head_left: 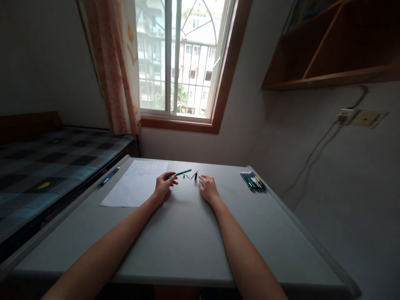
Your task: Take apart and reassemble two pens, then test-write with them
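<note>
Between the thumb and fingers of my left hand (165, 183) is a slim green pen (183, 172), its free end pointing right. My right hand (208, 187) rests on the table with its fingers curled in. A small pale bit shows at its fingertips, too small to name. Just left of these fingertips stands a short black piece (196, 176) like a pen cap, with a thin dark stick (194, 174) slanting beside it. A small dark round piece (184, 176) and a tiny light piece (188, 176) lie between my hands.
A white paper sheet (125, 193) lies on the grey table (175, 241), left of my hands. Beyond it, a blue pen (108, 178) lies along the left edge. Several dark pens (252, 182) lie in a row near the right edge. A bed (62, 160) stands left.
</note>
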{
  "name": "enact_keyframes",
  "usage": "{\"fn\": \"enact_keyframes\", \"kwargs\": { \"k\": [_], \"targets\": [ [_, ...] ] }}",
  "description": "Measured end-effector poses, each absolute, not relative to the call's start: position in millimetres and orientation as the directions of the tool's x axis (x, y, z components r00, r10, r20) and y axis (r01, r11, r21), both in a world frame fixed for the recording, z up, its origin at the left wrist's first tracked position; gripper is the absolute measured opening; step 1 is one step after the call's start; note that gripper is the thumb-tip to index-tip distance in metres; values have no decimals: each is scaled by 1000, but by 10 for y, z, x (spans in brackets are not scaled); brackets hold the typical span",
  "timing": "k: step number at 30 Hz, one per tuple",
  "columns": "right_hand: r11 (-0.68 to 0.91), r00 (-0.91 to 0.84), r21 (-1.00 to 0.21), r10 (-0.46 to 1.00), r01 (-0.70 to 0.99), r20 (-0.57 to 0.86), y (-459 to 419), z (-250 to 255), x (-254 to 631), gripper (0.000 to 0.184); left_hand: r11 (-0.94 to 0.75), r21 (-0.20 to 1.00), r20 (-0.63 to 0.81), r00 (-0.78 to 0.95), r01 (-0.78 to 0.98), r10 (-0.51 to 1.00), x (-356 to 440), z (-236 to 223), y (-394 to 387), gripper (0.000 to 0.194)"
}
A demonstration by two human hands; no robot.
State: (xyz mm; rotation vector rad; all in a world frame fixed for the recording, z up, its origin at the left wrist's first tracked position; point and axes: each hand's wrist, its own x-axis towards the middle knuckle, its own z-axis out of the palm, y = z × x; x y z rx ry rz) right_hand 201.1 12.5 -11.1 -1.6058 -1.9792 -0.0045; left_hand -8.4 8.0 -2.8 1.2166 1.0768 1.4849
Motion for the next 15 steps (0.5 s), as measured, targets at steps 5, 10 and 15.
{"fn": "enact_keyframes", "kwargs": {
  "k": [5, 10, 15],
  "targets": [
    [256, -68, -383, 895, 888, 441, 117, -81, 2010, 31, -208, 972, 198, -95, -113, 976, -84, -20, 73, 45],
    [261, 49, -514, 857, 817, 513, 129, -27, 2021, 27, -220, 968, 211, -90, -120, 973, -87, -37, 76, 43],
    [248, 141, -638, 857, 729, 495, 148, -15, 2034, 24, -217, 971, 210, -78, -103, 975, -80, -21, 68, 42]
  ]
}}
